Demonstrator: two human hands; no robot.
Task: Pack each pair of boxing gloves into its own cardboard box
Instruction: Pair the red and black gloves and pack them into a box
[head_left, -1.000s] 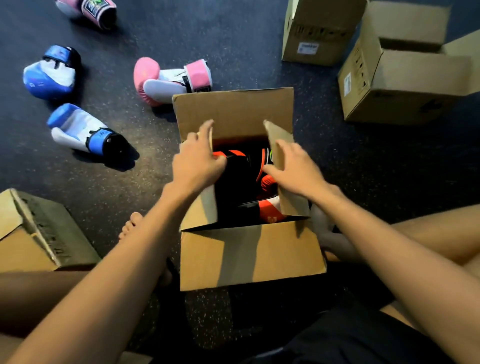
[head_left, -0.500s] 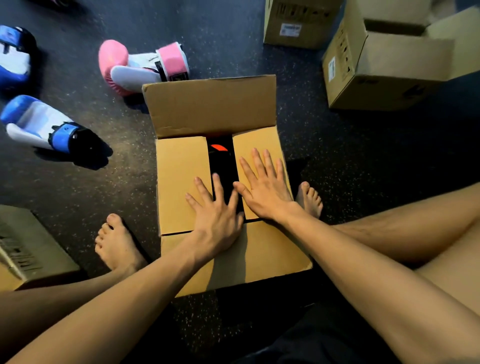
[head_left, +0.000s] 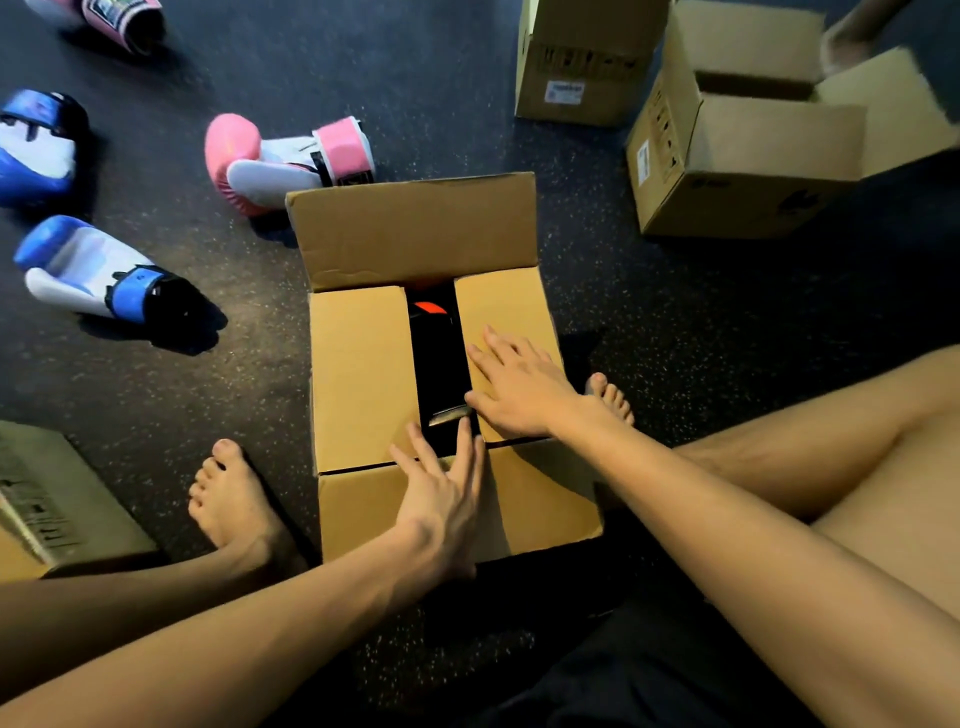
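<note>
A cardboard box (head_left: 363, 374) stands on the floor between my legs, its two side flaps folded down and its far flap upright. Black and red-orange gloves (head_left: 434, 332) show through the gap between the flaps. My right hand (head_left: 519, 387) presses flat on the right flap with straight fingers. My left hand (head_left: 441, 493) lies open over the near flap, fingertips at the gap. A pink and white glove (head_left: 280, 161) lies beyond the box. Two blue and white gloves (head_left: 88, 270) (head_left: 36, 145) lie at the left.
A second pink glove (head_left: 119, 15) sits at the top left edge. An open cardboard box (head_left: 748, 156) and a closed one (head_left: 582, 62) stand at the back right. Another box (head_left: 47, 499) lies by my left foot (head_left: 234, 499). The floor is dark speckled rubber.
Both side flaps were folded down over the gloves. Since then my left hand slid back toward the near flap, while my right hand stays on the right flap.
</note>
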